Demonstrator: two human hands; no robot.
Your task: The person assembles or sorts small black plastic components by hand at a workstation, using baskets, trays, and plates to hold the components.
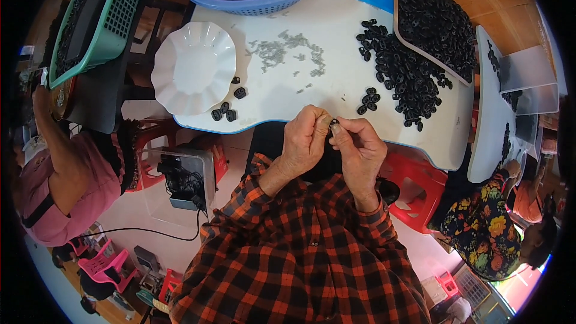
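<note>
My left hand (305,139) and my right hand (362,151) meet in front of the table's near edge. Thumbs and fingers of both are pinched around a small black plastic piece (334,122), mostly hidden by the fingertips. Just beyond them on the white table (288,99) lies a loose scatter of tiny greyish pieces, like little springs (270,54). A small group of black oval pieces (368,101) sits to the right of my hands, beside a large heap of the same kind (414,84). A few more black pieces (225,111) rest at the left, near a plate.
The white scalloped plate (195,69) stands at the left. Farther off are a blue basket (258,6) and a tray (435,24), both full of black pieces. A green basket (108,30) is at far left. People work on both sides; red stools (414,189) flank me.
</note>
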